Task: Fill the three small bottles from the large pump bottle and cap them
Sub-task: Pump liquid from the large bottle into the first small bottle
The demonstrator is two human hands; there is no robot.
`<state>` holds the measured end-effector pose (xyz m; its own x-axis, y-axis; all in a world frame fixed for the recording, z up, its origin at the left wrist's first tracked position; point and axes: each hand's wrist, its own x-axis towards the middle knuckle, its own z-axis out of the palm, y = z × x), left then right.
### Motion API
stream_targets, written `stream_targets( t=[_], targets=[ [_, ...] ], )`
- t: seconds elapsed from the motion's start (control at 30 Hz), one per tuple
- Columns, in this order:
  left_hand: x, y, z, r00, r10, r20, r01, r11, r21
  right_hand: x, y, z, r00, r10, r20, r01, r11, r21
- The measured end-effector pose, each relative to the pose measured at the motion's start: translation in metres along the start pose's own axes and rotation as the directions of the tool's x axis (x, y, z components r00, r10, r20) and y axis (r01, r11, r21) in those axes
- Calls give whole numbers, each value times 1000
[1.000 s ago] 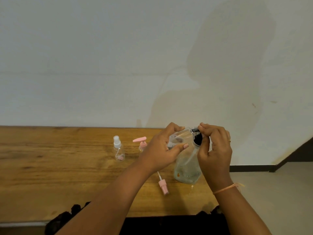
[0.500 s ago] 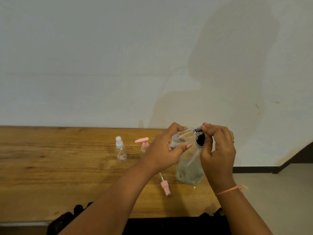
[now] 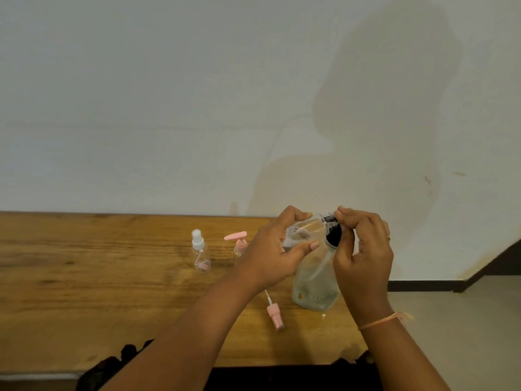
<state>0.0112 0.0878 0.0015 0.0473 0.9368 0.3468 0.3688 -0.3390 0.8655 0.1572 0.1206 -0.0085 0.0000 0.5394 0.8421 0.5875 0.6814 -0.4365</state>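
While left hand (image 3: 277, 249) fingers wrap small bottle (image 3: 306, 230), right hand (image 3: 363, 249) fingers pinch large pump bottle (image 3: 315, 289) nozzle

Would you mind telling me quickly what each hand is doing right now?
Left hand: closed around a small clear bottle.
Right hand: closed on the black pump head of the large pump bottle.

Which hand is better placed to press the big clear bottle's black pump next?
Right hand: it grips the black pump head on the large clear bottle; the left hand holds the small clear bottle.
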Motion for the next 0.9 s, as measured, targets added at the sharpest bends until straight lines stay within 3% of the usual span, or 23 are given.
stream_targets(
  t=[0.9],
  targets=[
    [-1,2,1,1000,18,-24,-18,1000,-7,-1,-5,-3,1000,6,-16,-7,999,-34]
  ],
)
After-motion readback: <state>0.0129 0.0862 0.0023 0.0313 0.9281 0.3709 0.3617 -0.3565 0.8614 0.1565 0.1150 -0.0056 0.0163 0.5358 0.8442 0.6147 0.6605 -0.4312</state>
